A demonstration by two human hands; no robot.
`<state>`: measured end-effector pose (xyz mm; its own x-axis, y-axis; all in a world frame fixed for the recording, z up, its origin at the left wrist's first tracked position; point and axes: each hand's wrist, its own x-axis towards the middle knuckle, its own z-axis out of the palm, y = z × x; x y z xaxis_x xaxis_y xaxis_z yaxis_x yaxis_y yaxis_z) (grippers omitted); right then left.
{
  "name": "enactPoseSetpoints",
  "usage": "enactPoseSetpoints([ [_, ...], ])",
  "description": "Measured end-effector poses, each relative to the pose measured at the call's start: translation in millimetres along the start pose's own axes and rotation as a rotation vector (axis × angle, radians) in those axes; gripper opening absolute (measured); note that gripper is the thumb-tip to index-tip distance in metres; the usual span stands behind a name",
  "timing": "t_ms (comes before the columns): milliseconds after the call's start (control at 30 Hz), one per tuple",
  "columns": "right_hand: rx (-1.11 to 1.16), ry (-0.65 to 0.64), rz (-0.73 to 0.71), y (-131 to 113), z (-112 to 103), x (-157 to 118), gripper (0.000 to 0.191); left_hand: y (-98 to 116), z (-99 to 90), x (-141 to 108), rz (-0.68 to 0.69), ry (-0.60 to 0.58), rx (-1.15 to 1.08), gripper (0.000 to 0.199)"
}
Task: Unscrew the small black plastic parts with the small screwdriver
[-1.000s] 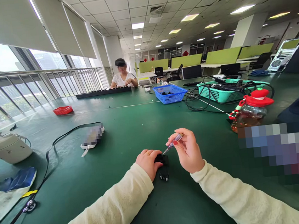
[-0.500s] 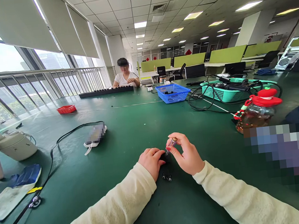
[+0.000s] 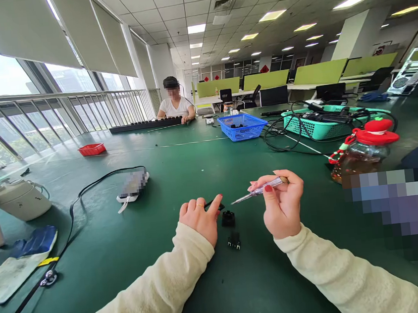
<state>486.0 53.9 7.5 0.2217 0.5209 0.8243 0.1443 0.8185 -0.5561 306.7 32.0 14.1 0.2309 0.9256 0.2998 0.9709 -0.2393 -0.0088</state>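
My right hand [image 3: 284, 203] is closed around a screwdriver [image 3: 261, 189] with a clear handle, its thin metal tip pointing left. To the left, my left hand [image 3: 200, 220] rests low over the table with its index finger stretched out. A thin black piece [image 3: 218, 206] shows beside that index finger, partly hidden by it; whether it is gripped is hard to see. Between the hands sits a small square black part [image 3: 228, 218], apart from the screwdriver tip. Closer to me lies another small black part [image 3: 234, 241] with light metal bits.
On the green table [image 3: 173, 175] stand a blue basket [image 3: 244, 132], a green basket [image 3: 297, 126] with cables, and a red-lidded jar [image 3: 362, 158]. Leftward are a phone-like device [image 3: 133, 187], a black strap [image 3: 74, 220], a jug [image 3: 21, 201] and a red tray [image 3: 91, 149]. A person [image 3: 175, 105] sits opposite.
My right hand has moved right with the screwdriver, which has swung from steep to nearly level. My left hand has shifted left, uncovering the square black part and showing the thin black piece.
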Motion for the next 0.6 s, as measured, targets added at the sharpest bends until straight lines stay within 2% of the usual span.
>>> enactPoseSetpoints([
  [200,-0.099,-0.031,0.056,14,-4,-2,0.023,-2,-2.7,-2,-0.087,-0.216,0.170,0.043],
  [333,-0.131,-0.042,0.065,14,-3,-4,0.022,2,-3.5,-3,-0.090,-0.346,0.181,0.040],
  [400,-0.134,-0.052,0.064,13,-3,-4,0.022,5,-4.7,-4,-0.102,-0.352,0.157,0.041],
  [467,-0.136,-0.051,0.067,13,-3,-4,0.022,9,-5.1,-6,-0.102,-0.310,0.094,0.054],
  [533,-0.140,-0.045,0.073,13,-3,-4,0.022,14,-3.4,-9,-0.037,-0.258,-0.027,0.073],
  [600,-0.143,-0.035,0.081,14,-3,-3,0.022,19,0.5,-12,0.069,-0.245,-0.162,0.083],
])
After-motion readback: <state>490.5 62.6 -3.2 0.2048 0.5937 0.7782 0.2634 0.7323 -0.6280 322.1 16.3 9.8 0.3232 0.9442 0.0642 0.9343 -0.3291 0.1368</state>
